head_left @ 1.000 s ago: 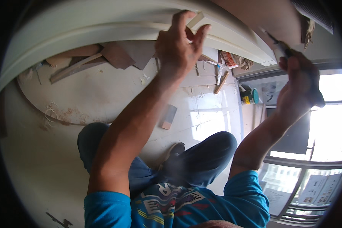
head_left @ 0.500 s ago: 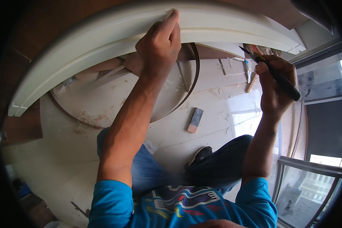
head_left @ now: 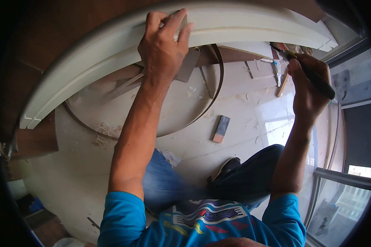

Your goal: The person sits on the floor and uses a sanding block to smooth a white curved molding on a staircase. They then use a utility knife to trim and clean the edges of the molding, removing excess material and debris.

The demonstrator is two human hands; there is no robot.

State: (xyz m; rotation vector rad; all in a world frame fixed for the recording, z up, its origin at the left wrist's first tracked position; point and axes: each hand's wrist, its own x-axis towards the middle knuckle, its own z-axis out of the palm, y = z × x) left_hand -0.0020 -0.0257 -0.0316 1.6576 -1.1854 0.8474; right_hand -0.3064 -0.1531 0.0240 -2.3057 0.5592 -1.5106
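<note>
A long white moulded board point(head_left: 251, 24), bowed by the lens, spans the far side. My left hand point(head_left: 161, 51) is at its face, fingers bent around a small, thin grey-brown piece point(head_left: 182, 22); blur and the fingers hide most of it. Off to the right, my right hand point(head_left: 307, 78) grips a black-handled knife point(head_left: 320, 83). Its thin dark tip points up and left, just below the board's lower edge.
On the pale floor lie a grey block with a pinkish end point(head_left: 221, 129), a wooden stick point(head_left: 282, 85) and a blue-and-white tool point(head_left: 278, 72). A dark curved band point(head_left: 221, 76) rings scraps and shavings. A framed glass panel point(head_left: 338, 210) stands at right.
My left hand has shifted left along the board, and its fingers have spread, so the thin piece shows. My right hand still grips the knife. The whole view has slid slightly.
</note>
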